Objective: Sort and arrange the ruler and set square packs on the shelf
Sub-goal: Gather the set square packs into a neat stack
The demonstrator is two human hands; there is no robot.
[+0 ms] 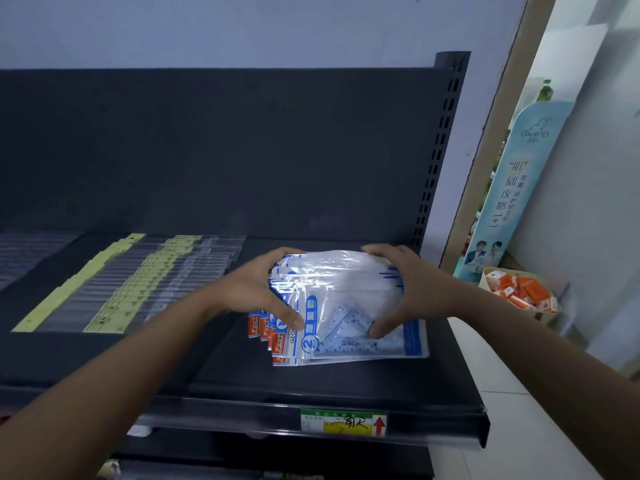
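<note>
Dark shop shelf [311,382]: set square packs [346,292] sit fanned at its right end, left hand [256,289] and right hand [415,289] clasping the stack's sides, not squared yet. Ruler packs [145,282] at left look lined up already.

- Lower set square packs [277,336] mostly covered by the top pack; count unclear
- Price label [343,422] print too small to read; ruler packs [20,254] cut off left
</note>
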